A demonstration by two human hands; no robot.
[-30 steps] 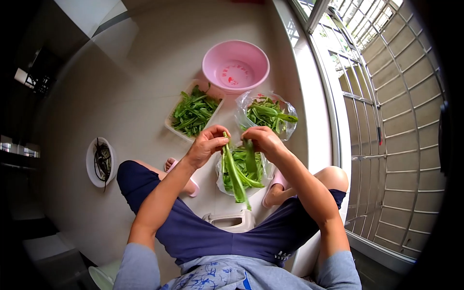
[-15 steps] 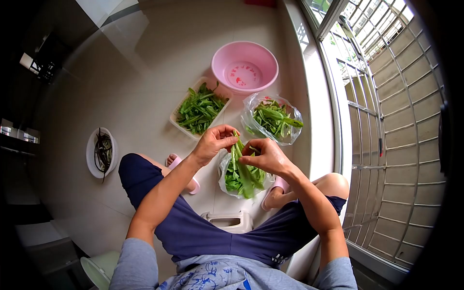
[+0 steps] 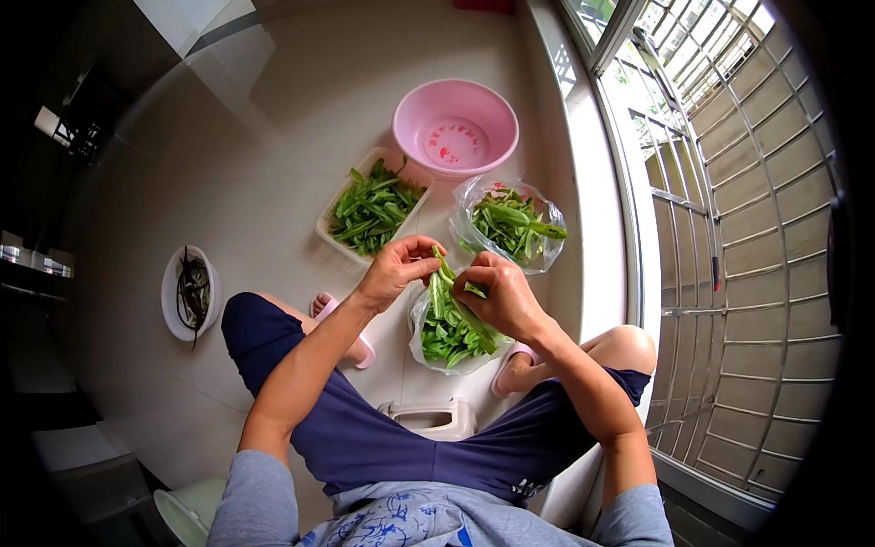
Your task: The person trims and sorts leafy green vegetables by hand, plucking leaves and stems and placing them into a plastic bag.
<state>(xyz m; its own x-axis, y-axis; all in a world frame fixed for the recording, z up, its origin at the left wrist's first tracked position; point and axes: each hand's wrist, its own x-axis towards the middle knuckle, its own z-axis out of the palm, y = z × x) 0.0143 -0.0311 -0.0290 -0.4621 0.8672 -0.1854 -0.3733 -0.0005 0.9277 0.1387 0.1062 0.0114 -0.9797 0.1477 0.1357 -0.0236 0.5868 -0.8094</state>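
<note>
My left hand [image 3: 399, 273] pinches the upper end of a leafy green stalk [image 3: 441, 284] between thumb and fingers. Just to the right, my right hand [image 3: 501, 294] is closed on the same stalk lower down; its fingertips partly hide the leaf. Directly below both hands, a clear plastic bag [image 3: 418, 342] sits on the floor between my feet, full of green leaves [image 3: 451, 339]. Beyond my hands are a pale rectangular basket [image 3: 330, 235] heaped with leafy greens [image 3: 374, 208] and, to its right, another plastic bag [image 3: 545, 259] of greens [image 3: 512, 223].
A pink basin [image 3: 456, 128] stands farther out on the tiled floor. At left lies a white basket [image 3: 171, 296] with dark, long beans or stems [image 3: 193, 287]. A plastic stool [image 3: 428, 417] is beneath me, a pale bucket [image 3: 187, 510] at lower left, and a barred window [image 3: 729, 273] at right.
My right hand has shifted slightly up and turned inward along the stalk. The leaf that hung below it is now less visible. My left hand keeps its pinch.
</note>
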